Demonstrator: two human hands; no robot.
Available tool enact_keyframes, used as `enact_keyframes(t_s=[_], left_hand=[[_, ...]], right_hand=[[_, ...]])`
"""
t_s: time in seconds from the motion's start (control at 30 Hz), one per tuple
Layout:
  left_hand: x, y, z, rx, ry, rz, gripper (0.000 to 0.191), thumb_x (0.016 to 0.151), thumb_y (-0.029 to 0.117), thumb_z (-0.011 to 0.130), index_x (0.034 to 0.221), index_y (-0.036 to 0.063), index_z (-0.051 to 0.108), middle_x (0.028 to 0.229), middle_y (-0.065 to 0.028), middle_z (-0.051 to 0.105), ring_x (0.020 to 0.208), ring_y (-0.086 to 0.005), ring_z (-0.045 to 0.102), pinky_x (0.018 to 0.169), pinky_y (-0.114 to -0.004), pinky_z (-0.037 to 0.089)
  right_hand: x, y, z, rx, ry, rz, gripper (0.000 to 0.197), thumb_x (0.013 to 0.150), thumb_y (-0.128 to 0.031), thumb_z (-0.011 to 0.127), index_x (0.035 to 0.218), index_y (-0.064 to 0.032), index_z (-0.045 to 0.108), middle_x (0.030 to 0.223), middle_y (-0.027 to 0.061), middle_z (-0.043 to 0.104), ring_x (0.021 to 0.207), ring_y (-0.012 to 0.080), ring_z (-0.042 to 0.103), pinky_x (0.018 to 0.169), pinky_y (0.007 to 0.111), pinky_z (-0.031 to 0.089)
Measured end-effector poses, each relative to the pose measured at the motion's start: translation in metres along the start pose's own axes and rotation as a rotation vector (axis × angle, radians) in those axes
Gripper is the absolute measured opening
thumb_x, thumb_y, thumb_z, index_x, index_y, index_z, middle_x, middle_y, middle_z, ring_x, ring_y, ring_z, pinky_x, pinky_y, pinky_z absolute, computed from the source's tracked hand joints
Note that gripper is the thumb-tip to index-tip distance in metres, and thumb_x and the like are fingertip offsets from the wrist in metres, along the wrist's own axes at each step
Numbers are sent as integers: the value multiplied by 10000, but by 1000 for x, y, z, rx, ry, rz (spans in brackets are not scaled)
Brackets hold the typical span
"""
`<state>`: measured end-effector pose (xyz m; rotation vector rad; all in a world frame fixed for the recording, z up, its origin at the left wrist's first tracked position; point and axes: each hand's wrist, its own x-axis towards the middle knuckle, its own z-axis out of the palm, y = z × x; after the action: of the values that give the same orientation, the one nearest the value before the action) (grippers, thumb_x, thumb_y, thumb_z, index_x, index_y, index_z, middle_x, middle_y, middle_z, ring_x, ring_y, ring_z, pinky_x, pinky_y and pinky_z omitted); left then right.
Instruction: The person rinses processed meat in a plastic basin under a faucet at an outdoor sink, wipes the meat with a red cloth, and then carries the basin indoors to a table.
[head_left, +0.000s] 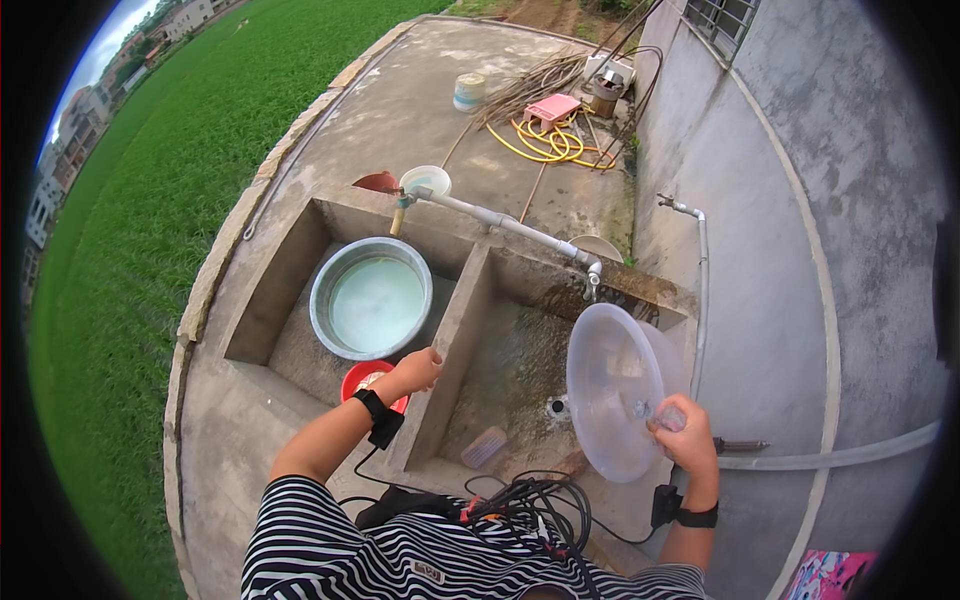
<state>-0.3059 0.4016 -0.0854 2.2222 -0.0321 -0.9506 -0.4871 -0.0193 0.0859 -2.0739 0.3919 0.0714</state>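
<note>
My right hand (686, 435) grips the rim of a translucent plastic basin (615, 390), which is tilted on its side over the right bay of a concrete sink (461, 315). Something translucent and crumpled shows at that hand's fingers; I cannot tell what it is. My left hand (418, 370) is beside the sink's dividing wall with its fingers curled; whether it holds anything is not clear. Below and left of it, partly hidden by the wrist, is a red bowl (350, 382) with pale contents. A metal basin (319, 315) of cloudy water stands in the left bay.
A tap on a plastic pipe (510, 223) spans the sink's back edge. A translucent pinkish block (484, 448) lies near a drain hole (556, 406). Black cables (540, 499) hang at my front. Beyond are a white bucket (426, 178), a yellow hose (551, 156) and a pink stool (553, 107).
</note>
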Motion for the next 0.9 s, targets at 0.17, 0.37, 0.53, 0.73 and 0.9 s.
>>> enact_keyframes(t_s=[0.17,0.37,0.53,0.73,0.9], left_hand=[[11,-22,16,237,94,97,342,828,161,548,1119,-19,552,865,-179,658,705,-239,671,627,-345,543],[21,-41,30,390,168,125,332,803,192,591,1060,-18,597,992,-228,645,967,-352,621,843,-418,488],[8,-25,28,414,65,129,318,804,180,584,1055,-16,592,1017,-231,638,997,-370,608,870,-429,475],[-4,-37,24,373,228,106,290,809,138,547,991,-86,518,1014,-324,588,973,-448,590,824,-482,488],[7,-46,29,395,234,-66,337,815,162,576,1015,-94,484,996,-343,595,984,-455,586,844,-515,470]], right_hand=[[4,-1,14,-48,-132,47,197,706,-6,688,864,-37,574,672,20,545,604,95,543,534,243,437],[66,72,99,286,-303,-14,175,720,-4,668,873,-33,588,693,27,577,552,102,544,505,249,442],[120,141,127,815,-187,261,149,735,-12,646,874,-37,600,713,83,624,558,159,590,477,291,478],[138,217,121,546,-77,615,235,743,-33,622,969,8,576,785,122,617,603,231,610,446,367,514],[114,300,153,702,83,713,239,751,-51,623,980,-9,573,835,126,614,652,269,616,498,448,559]])
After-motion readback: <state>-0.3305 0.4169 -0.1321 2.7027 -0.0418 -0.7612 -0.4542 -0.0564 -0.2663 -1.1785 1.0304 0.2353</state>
